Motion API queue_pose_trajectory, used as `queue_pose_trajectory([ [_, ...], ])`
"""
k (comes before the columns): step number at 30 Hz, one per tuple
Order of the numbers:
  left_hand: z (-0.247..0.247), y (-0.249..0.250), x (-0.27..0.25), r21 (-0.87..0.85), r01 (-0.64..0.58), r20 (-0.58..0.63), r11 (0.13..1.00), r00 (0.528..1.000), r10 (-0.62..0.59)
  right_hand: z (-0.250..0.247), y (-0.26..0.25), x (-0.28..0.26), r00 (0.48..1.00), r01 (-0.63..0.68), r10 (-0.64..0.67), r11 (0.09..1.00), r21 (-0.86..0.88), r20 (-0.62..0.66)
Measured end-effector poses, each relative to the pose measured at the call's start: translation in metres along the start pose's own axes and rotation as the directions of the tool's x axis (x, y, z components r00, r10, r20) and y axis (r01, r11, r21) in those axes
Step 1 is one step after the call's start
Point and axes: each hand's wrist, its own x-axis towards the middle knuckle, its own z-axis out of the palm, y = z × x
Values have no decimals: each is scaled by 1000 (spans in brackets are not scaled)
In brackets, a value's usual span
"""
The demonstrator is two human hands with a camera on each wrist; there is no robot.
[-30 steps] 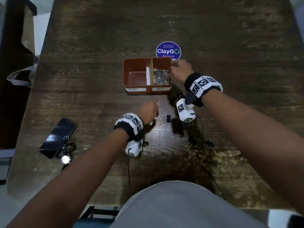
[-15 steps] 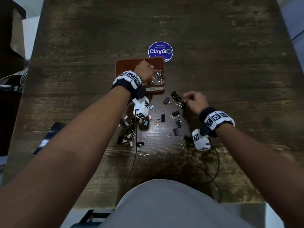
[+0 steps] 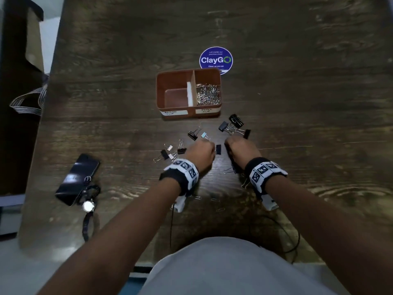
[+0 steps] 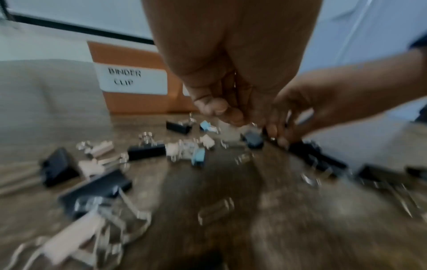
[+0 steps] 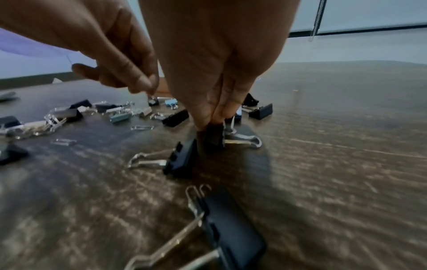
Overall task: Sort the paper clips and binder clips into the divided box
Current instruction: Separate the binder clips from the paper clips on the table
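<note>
Taking the divided box [image 3: 161, 92] as the marker on the dark wooden table [image 3: 297, 103], and starting well off to its left and nearer the person: a black phone [image 3: 76, 179] lies flat with a strap and a small bright round thing at its near end. The box itself is brown, with a wall down the middle; its left compartment, labelled BINDER CLIP in the left wrist view, shows only bare floor, and its right compartment holds a heap of silver paper clips [image 3: 208, 94]. Just behind the box's right corner sits a round blue ClayGo sticker [image 3: 215, 58].

In front of the box, binder clips [image 3: 192, 135] are scattered over the table, mostly black, a few pale or light blue, in a group to the front-left and another to the front-right. A few loose paper clips lie on the wood nearer the person, behind the two wrists.

The left hand [image 3: 200, 153] hangs in front of the box's middle, fingertips bunched together and pointing down among the clips; I cannot tell whether anything is pinched between them, the left wrist view being blurred. Just to its right, with a black clip lying between the two hands, the right hand [image 3: 240, 151] has its fingers [image 5: 208, 111] pressed together on a small black binder clip [image 5: 213, 137] standing on the table, gripping it from above
</note>
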Motion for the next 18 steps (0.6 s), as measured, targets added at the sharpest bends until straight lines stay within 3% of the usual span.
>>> queue_pose_trajectory([
  [2,23,3,-7,55,-6,20,998,1000,5,3,-1,-3,999,-40,39,999,-30,-14],
  [7,36,13,-9,121,-10,36,993,999,5,11,0,-6,988,-137,143,986,97,-64],
  [14,37,11,-8,229,-82,80,970,995,65,8,3,-4,994,-105,107,992,68,-24],
  [18,38,2,-11,215,-130,74,968,990,116,7,7,-7,979,-151,176,966,208,-107],
])
